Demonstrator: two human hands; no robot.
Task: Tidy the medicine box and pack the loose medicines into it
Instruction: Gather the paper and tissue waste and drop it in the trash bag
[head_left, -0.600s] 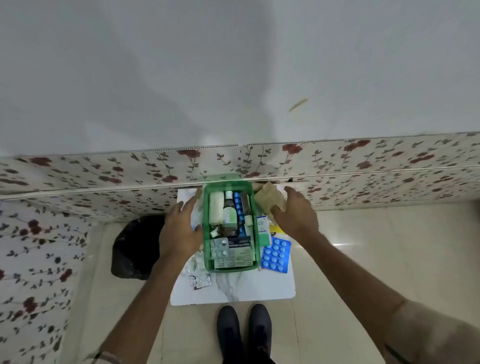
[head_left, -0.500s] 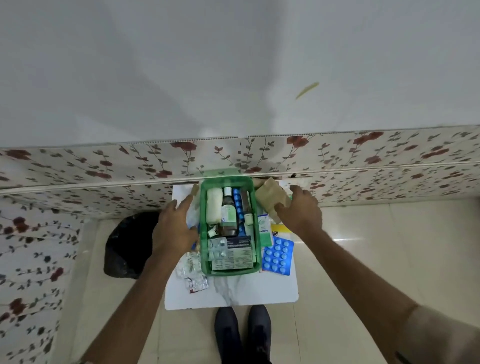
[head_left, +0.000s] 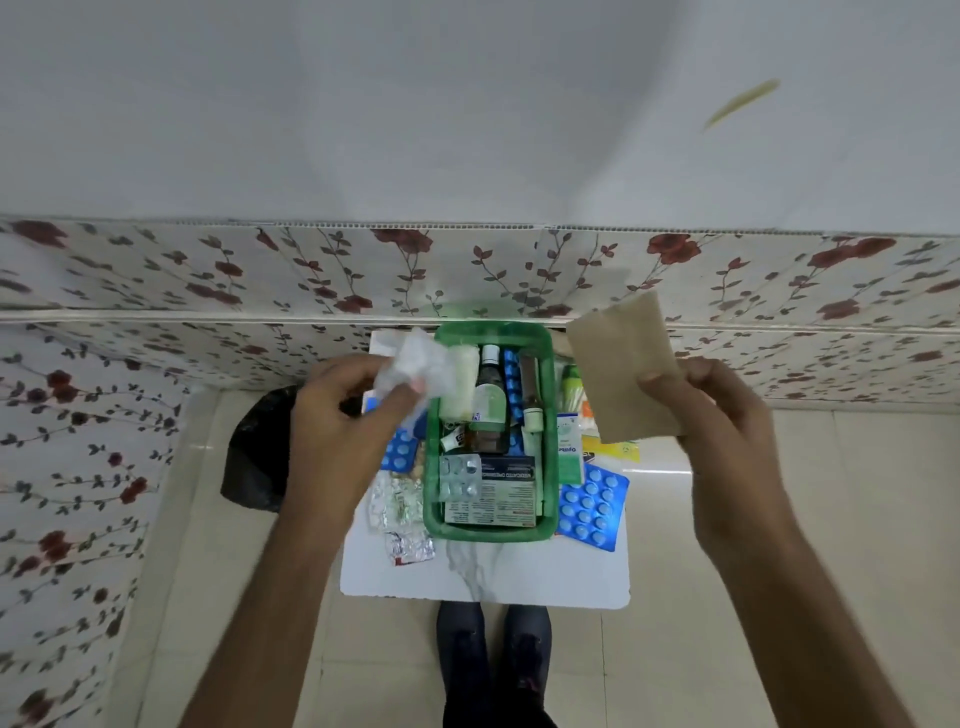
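A green medicine box (head_left: 439, 512) stands on a small white marble-patterned table (head_left: 488, 577). It holds bottles, a white roll, a foil strip and a dark carton. My left hand (head_left: 348, 415) is raised left of the box, shut on a crumpled clear plastic wrapper (head_left: 415, 364). My right hand (head_left: 722, 415) is lifted right of the box, pinching a brown paper packet (head_left: 618, 364) by its edge. Loose blue pill strips lie on both sides of the box: one on the left (head_left: 399, 451) and one on the right (head_left: 592, 504). Silver foil strips (head_left: 400, 512) lie at the lower left.
A black bag (head_left: 257, 457) sits on the floor left of the table. A wall with floral panels (head_left: 208, 280) runs right behind the table. A green tube, a white carton (head_left: 569, 447) and a yellow packet lie right of the box. My shoes (head_left: 493, 654) are below the table.
Both hands have risen from beside the box. The left hand has taken up the clear wrapper, and the right hand has lifted the brown packet up and to the right.
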